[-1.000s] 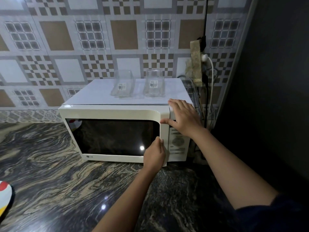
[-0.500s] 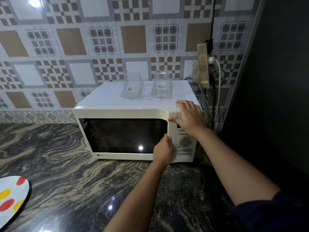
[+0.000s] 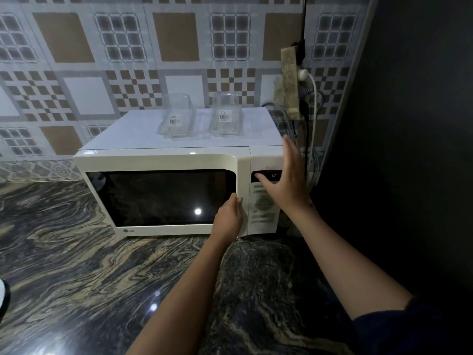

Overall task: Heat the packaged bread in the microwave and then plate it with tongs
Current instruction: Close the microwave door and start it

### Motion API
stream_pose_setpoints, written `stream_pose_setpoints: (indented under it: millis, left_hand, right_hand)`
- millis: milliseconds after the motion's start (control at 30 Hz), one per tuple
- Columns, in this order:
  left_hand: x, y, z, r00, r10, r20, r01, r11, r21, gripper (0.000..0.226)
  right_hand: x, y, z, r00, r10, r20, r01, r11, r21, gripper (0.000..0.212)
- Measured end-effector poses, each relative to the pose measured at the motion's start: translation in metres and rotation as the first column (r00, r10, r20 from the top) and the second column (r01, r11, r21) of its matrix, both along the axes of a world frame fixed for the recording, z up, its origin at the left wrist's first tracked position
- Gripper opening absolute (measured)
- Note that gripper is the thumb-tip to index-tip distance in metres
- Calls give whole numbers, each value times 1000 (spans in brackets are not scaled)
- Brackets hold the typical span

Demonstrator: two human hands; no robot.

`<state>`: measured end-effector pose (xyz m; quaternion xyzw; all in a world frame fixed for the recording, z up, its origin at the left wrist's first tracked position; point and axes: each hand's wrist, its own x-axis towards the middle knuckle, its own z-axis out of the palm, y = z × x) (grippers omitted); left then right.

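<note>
At the far left a white rim (image 3: 3, 293) pokes into view, too cropped to name, lying on the table (image 3: 76, 265), a glossy dark stone with swirling tan veins. Behind it the wall (image 3: 64, 37) is tiled in brown and grey squares and checks. The microwave (image 3: 179, 162) stands on the table against that wall, a smooth cream box with rounded corners. Its door (image 3: 163, 196) is shut, and the black glass is too dark for me to tell what lies inside. On its flat top stand two clear plastic containers (image 3: 176, 119) side by side, each with a barcode label. My left hand (image 3: 227, 219) is at the door's right edge, fingers curled onto it with the tips hidden, thumb lying on the cream frame. Just to the right is the control panel (image 3: 263, 208), with pale buttons under a small dark display. My right hand (image 3: 289, 178) is upright in front of it, fingers straight and loosely spread; I cannot tell whether it touches. A worn power strip (image 3: 290, 83) hangs above, cables trailing down.
</note>
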<state>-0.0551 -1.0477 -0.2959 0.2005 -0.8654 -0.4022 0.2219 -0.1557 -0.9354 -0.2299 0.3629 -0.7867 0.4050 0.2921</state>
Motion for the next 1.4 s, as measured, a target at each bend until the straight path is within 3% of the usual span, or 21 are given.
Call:
stream_pose_setpoints:
  millis: [67,167,333,533,900,1167,1400]
  left_hand:
    - [0,-1,-2,1000,-1,-13,1,1000,-5,31]
    - [-1,-3,-4,1000,2,-16,-2,1000,-16,31]
    - [1,-2,-3,1000,8,-10,-9,998,-54,33]
    - [1,-3,0,1000,13,-21,-14,997,-71,32]
    - [-1,-1,-2,999,19,-38,-22,997,-80,30]
    - [1,1,6,1000,-20,-20,20,1000,19,30]
    - [1,3,6,1000,-7,-19,8,999,45,24]
  right_hand:
    - [-2,6,-21,992,-11,123,22,996,-85,91]
    - [-2,13,-50,927,21,374,2,998,-60,91]
    - [-3,17,-87,850,34,525,-71,996,51,80]
    - [-5,11,-102,809,57,585,-94,995,34,80]
    - [9,6,-103,844,-51,534,-5,995,102,66]
    - [7,6,-70,753,-106,650,-38,978,203,49]
    - [11,5,-65,717,-99,690,-30,984,173,47]
